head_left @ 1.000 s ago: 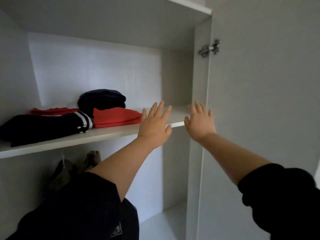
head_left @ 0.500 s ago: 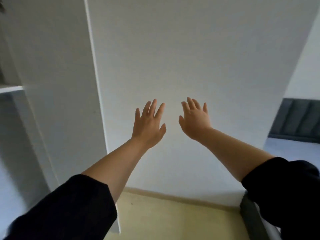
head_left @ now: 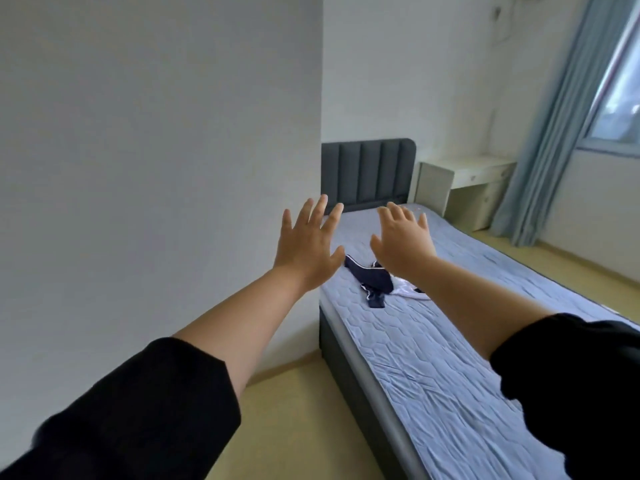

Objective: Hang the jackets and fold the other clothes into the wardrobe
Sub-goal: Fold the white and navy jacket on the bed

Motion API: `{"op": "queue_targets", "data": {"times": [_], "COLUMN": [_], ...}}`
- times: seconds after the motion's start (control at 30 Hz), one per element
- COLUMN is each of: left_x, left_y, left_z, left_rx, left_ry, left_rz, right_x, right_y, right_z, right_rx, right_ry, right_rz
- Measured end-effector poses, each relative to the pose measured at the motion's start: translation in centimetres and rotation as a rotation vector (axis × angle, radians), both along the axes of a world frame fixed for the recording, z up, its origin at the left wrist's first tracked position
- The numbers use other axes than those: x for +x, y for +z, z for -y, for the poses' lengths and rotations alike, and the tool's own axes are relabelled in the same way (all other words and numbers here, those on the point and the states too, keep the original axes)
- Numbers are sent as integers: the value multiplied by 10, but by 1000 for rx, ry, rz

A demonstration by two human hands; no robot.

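Note:
A dark navy garment [head_left: 370, 279] with white trim lies crumpled on the bed [head_left: 433, 348], with a white piece of cloth [head_left: 410, 292] beside it, partly hidden behind my right wrist. Both arms are stretched out in front of me in the air. My left hand [head_left: 308, 249] has its fingers spread and straight and holds nothing. My right hand [head_left: 401, 242] is likewise open and empty, hovering above the garment's far end. The wardrobe's shelves are out of view; only a plain white panel [head_left: 156, 168] fills the left.
The bed has a blue quilted cover and a dark grey padded headboard [head_left: 367, 173]. A pale bedside table [head_left: 460, 183] stands beyond it, next to a blue curtain [head_left: 550, 133] and a window. Yellowish floor [head_left: 298, 420] runs between panel and bed.
My view has swung right, from the wardrobe shelf with folded clothes, past the white panel, to the bed. Both hands stayed raised, open and empty.

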State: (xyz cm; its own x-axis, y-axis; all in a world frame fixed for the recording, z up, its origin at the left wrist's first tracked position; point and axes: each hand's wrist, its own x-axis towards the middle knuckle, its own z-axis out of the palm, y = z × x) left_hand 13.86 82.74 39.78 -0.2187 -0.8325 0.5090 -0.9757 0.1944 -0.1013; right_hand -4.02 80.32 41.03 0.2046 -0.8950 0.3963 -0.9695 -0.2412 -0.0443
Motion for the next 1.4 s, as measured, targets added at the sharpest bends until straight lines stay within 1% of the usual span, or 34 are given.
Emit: {"op": "queue_targets", "data": {"times": [0.1,0.2,0.33,0.47,0.67,0.73,0.83,0.87,0.93,1.03,1.1,1.17,1.3,1.4], "left_x": [-42,-81,-134,-190,-264,-285,-319,-330,-343,-344,-331,-315,-266,-231], "left_y": [-21,-42,-60,-76,-115,-136,-165,-174,-194,-228,-260,-297,-390,-470], "left_z": [68,132,205,258,314,332,358,368,390,426,454,487,551,586], "left_rx": [43,124,206,289,329,354,440,462,492,526,551,589,714,864], "left_ry": [-46,-67,-94,-120,-131,-88,11,41,77,127,172,183,185,233], "left_rz": [-59,-88,-95,-99,-110,-194,-495,-562,-608,-653,-684,-674,-649,-684], "right_x": [-44,-80,-129,-186,-264,-286,-314,-321,-332,-331,-320,-306,-266,-225], "right_y": [-24,-40,-57,-76,-111,-131,-166,-177,-198,-232,-261,-297,-393,-470], "right_z": [57,111,166,200,260,286,324,338,367,411,441,471,524,556], "right_rx": [90,155,174,238,267,302,400,427,470,518,542,560,610,782], "right_ry": [-68,-110,-117,-158,-165,-180,-179,-172,-163,-154,-144,-148,-216,-265], "right_rz": [1,40,36,78,98,103,143,146,150,177,200,221,248,278]}}
